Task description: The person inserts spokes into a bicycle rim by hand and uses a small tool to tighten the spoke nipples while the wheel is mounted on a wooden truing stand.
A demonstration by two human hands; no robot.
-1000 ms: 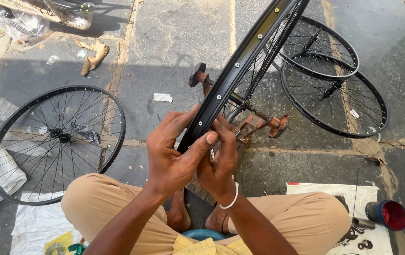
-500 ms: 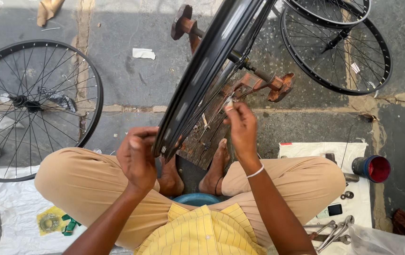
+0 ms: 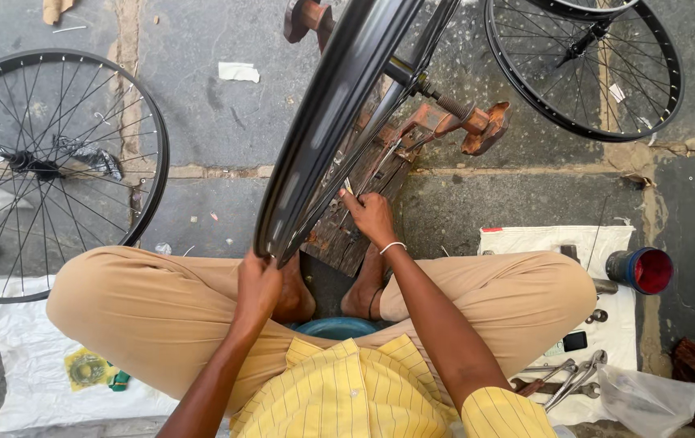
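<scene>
A black bicycle rim with thin spokes stands on edge in a rusty brown truing stand in front of my crossed legs. My left hand grips the rim's near lower edge. My right hand reaches in among the spokes and pinches a small tool or spoke nipple against the stand's wooden board; the exact item is too small to tell. A white bangle sits on my right wrist.
A spoked black wheel lies flat on the paving at left, another wheel at upper right. On a white cloth at right lie spanners, small parts and a red-lined tin.
The view has tipped down and closer. My left hand has closed on the rim's lower edge, and my right hand has dropped lower among the spokes toward the board.
</scene>
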